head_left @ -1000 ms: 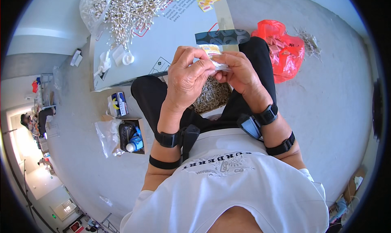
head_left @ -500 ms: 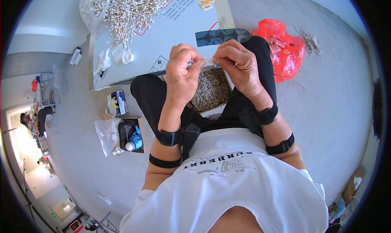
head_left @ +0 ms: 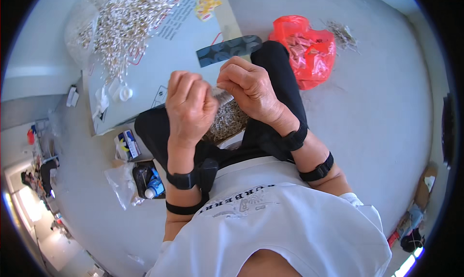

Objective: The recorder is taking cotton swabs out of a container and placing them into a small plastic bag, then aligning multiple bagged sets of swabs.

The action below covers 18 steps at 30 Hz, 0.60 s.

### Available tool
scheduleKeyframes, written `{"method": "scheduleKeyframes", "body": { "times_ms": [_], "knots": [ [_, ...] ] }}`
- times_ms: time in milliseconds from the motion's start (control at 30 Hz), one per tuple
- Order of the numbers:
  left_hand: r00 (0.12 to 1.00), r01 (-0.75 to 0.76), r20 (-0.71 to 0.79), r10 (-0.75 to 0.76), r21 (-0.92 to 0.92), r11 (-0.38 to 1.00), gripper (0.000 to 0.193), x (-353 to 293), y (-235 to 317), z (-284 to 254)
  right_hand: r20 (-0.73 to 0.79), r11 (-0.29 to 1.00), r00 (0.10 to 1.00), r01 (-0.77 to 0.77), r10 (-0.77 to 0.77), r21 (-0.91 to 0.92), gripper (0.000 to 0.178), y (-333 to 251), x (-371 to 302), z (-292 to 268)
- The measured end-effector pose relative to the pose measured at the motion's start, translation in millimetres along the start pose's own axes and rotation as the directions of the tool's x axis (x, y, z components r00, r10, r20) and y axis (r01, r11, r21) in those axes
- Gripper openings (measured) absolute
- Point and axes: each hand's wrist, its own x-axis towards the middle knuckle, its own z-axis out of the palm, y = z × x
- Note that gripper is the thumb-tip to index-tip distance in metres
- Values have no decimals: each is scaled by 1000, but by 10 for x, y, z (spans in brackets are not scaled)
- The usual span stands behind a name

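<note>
holding a small clear packet (head_left: 223,96) in front of you, just over the loose thin sticks (head_left: 226,122) below.
your right hand (head_left: 252,89) is clamped by its fingertips on the packet's upper edge; your left hand (head_left: 190,108) curls at the other side, too blurred to tell its grip. a pile of cotton swabs (head_left: 126,25) lies on the table (head_left: 145,76), and a red bag (head_left: 323,59) is to your right.

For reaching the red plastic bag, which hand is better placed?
Probably the right hand: it is nearer the shiny red plastic bag, though it seems to pinch a small, blurred whitish packet. The left hand is farther away.
</note>
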Motion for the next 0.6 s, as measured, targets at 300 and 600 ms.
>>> {"method": "scheduleKeyframes", "body": {
  "times_ms": [300,600],
  "knots": [
    [986,95,136,-95,11,995,17,-103,-176,123,-351,950,912,-277,214,-143,6,442,-188,-678],
    [938,240,239,-252,79,968,14,-236,-384,199,-584,588,770,-604,256,-538,12,2210,-390,-1956]
  ]
}}
